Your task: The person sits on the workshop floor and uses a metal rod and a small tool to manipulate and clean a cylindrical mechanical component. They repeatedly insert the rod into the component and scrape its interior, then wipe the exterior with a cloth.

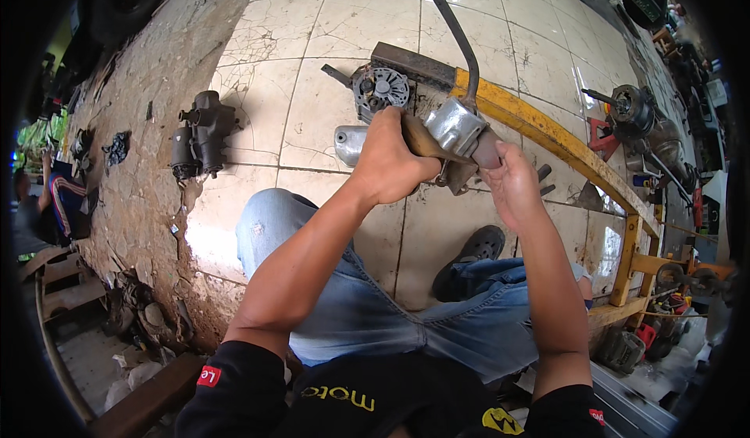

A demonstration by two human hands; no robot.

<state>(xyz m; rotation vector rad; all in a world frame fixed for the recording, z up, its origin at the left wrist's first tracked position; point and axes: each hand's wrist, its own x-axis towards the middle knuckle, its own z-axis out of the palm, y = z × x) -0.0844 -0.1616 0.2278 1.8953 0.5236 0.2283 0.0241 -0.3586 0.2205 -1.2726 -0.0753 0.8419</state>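
Observation:
My left hand (pixel 391 163) is closed round a brown, curved metal-looking piece (pixel 420 140), its fingertips partly hidden behind it. Against that piece stands a silver cast-metal part (pixel 455 126), from which a long dark curved bar (pixel 457 28) rises. On the right side, my right hand (pixel 512 184) pinches a flat greyish piece (pixel 487 149) that touches the silver part; I cannot tell what it is. Just beyond my left hand lies an alternator (pixel 381 88) with a finned round face. A silver metal cylinder (pixel 349 144) rests beside my left wrist.
A yellow metal frame (pixel 547 129) curves along the right. Farther left, a dark starter motor (pixel 205 135) sits on cracked white tiles (pixel 320 87). Dark drum-shaped parts (pixel 631 110) and a red stand (pixel 601 139) are at right. Another person (pixel 58 204) is at far left.

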